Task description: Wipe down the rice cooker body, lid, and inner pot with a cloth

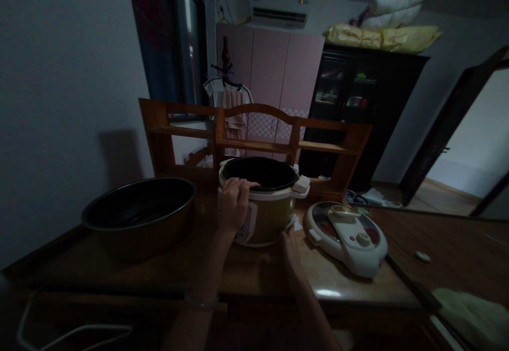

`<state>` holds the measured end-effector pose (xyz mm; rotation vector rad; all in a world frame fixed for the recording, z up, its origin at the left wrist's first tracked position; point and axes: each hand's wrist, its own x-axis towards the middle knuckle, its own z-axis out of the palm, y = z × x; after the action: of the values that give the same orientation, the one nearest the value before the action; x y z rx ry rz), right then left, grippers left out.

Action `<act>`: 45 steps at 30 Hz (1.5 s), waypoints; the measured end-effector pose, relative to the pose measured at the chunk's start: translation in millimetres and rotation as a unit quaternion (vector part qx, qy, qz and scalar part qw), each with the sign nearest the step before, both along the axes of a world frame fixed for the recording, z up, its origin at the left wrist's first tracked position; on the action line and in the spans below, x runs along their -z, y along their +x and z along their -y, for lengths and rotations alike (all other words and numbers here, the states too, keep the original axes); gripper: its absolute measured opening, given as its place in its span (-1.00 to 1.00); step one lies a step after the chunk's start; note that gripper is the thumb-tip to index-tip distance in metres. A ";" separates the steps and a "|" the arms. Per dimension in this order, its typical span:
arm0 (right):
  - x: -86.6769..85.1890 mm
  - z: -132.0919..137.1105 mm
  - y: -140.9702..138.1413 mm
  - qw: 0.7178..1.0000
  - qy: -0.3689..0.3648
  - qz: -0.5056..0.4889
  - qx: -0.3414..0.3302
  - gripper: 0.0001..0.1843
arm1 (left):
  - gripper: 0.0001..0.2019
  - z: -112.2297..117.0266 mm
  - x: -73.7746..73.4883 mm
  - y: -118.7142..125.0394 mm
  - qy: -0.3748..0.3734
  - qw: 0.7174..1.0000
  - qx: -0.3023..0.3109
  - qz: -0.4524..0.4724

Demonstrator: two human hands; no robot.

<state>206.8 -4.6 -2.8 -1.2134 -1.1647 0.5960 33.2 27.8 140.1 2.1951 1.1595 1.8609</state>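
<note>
The desk (254, 277) carries a wooden shelf (254, 144) at the back and a wide dark bowl (139, 216) on the left. The cooker (264, 202) stands open mid-desk, its lid (345, 234) lying just to the right. The left hand (234, 205) curls its fingers over the cooker's near rim; the right hand (289, 239) presses against the lower right side, whether gripping I cannot tell. To steady it well, keep both hands opposed and the base flat.

Your left hand (235, 201) grips the open cooker's (262, 202) rim; your right hand (289, 239) touches its base. Its lid (345, 236) lies beside, a dark bowl (139, 213) left.
</note>
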 end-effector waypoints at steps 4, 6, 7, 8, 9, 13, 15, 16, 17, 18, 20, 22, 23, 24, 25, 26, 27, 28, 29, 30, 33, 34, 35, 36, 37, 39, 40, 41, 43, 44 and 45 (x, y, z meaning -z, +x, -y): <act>5.3 19.1 -28.2 0.999 -0.038 -0.026 -0.009 -0.13 | -0.52 -0.2 0.0 0.2 0.007 1.000 -0.001 -0.001; 6.5 27.6 -42.5 0.999 -0.035 -0.020 -0.019 -0.11 | -0.52 0.0 -0.2 0.3 0.007 1.000 0.001 -0.002; 7.2 31.4 -49.4 0.999 -0.029 -0.006 -0.021 -0.10 | -0.52 0.2 -0.3 0.3 0.007 1.000 0.003 -0.002; 7.8 34.6 -55.7 0.999 -0.018 0.017 -0.022 -0.09 | -0.52 0.4 -0.4 0.3 0.008 1.000 0.005 -0.003; 7.9 37.1 -61.4 0.999 -0.005 0.047 -0.019 -0.09 | -0.52 0.5 -0.5 0.2 0.008 1.000 0.007 -0.002; -0.4 40.3 -72.3 0.983 0.047 0.177 -0.005 -0.03 | -0.53 0.8 -0.6 -0.5 0.008 1.000 0.007 -0.003; -10.5 37.6 -70.5 0.970 0.071 0.232 0.008 0.01 | -0.53 0.7 -0.5 -0.8 0.005 1.000 0.005 -0.005; -16.3 35.3 -68.4 0.962 0.089 0.258 0.012 0.01 | -0.53 0.7 -0.5 -0.9 0.003 1.000 0.006 -0.007; -22.1 32.6 -65.7 0.952 0.110 0.286 0.013 0.01 | -0.53 0.6 -0.5 -1.1 0.002 1.000 0.007 -0.009; -27.7 29.5 -62.8 0.940 0.134 0.313 0.011 0.00 | -0.53 0.6 -0.6 -1.2 0.002 1.000 0.009 -0.011; -36.7 22.7 -56.8 0.913 0.180 0.365 -0.001 -0.05 | -0.54 0.6 -1.0 -1.6 0.003 1.000 0.014 -0.012; -41.8 16.0 -51.0 0.886 0.209 0.415 -0.007 -0.09 | -0.54 0.4 -1.4 -2.2 0.001 1.000 0.016 -0.012; -42.8 13.0 -48.2 0.872 0.218 0.438 -0.007 -0.11 | -0.55 0.3 -1.6 -2.5 -0.001 1.000 0.017 -0.013; -43.0 10.3 -45.5 0.859 0.224 0.461 -0.005 -0.11 | -0.55 0.1 -1.8 -2.8 -0.003 1.000 0.017 -0.015; -42.6 8.0 -42.9 0.846 0.227 0.482 -0.002 -0.11 | -0.54 -0.1 -1.9 -3.1 -0.005 1.000 0.017 -0.017; -41.8 6.2 -40.4 0.834 0.229 0.501 0.002 -0.10 | -0.54 -0.3 -2.0 -3.4 -0.006 1.000 0.018 -0.019; -40.9 4.8 -38.0 0.824 0.231 0.517 0.005 -0.09 | -0.54 -0.4 -1.9 -3.6 -0.005 1.000 0.019 -0.020; -40.2 3.9 -35.6 0.816 0.231 0.530 0.008 -0.09 | -0.54 -0.6 -1.8 -3.7 -0.003 1.000 0.020 -0.022; -39.7 3.4 -33.2 0.808 0.233 0.541 0.011 -0.08 | -0.54 -0.6 -1.6 -3.8 -0.001 1.000 0.020 -0.022; -39.5 3.3 -30.7 0.800 0.235 0.552 0.013 -0.07 | -0.54 -0.6 -1.5 -3.8 0.002 1.000 0.020 -0.022; -40.1 4.7 -23.0 0.777 0.242 0.581 0.006 -0.06 | -0.54 0.0 -1.2 -3.5 0.005 1.000 0.016 -0.024; -40.0 5.5 -20.6 0.772 0.244 0.586 0.002 -0.06 | -0.54 0.3 -1.2 -3.4 0.004 1.000 0.015 -0.025; -39.4 6.4 -18.2 0.770 0.244 0.590 -0.002 -0.07 | -0.54 0.6 -1.2 -3.2 0.003 1.000 0.014 -0.026; -38.1 7.3 -15.9 0.769 0.242 0.592 -0.006 -0.08 | -0.54 0.8 -1.3 -3.0 0.003 1.000 0.013 -0.026; -35.8 8.2 -13.8 0.767 0.241 0.594 -0.013 -0.10 | -0.54 1.0 -1.3 -2.7 0.003 1.000 0.012 -0.025; -28.6 10.1 -10.0 0.763 0.236 0.601 -0.028 -0.14 | -0.53 1.0 -1.3 -2.0 0.002 1.000 0.007 -0.021; -24.0 11.1 -8.4 0.761 0.233 0.604 -0.036 -0.15 | -0.53 1.0 -1.2 -1.5 0.002 1.000 0.005 -0.019; -19.2 12.3 -6.9 0.759 0.231 0.608 -0.044 -0.17 | -0.53 0.9 -1.1 -1.2 0.002 1.000 0.003 -0.018; -10.4 15.4 -4.7 0.757 0.228 0.610 -0.056 -0.20 | -0.52 0.9 -1.0 -0.5 0.004 1.000 0.003 -0.017; -7.2 17.4 -3.8 0.757 0.226 0.610 -0.061 -0.20 | -0.52 1.0 -1.0 -0.3 0.006 1.000 0.003 -0.016; -5.3 19.6 -3.2 0.757 0.224 0.610 -0.067 -0.20 | -0.52 1.2 -1.0 -0.2 0.008 1.000 0.004 -0.016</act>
<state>203.6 -24.1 2.5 -1.0398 -2.3254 -0.5334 33.0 26.6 141.1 2.2415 1.1446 1.8454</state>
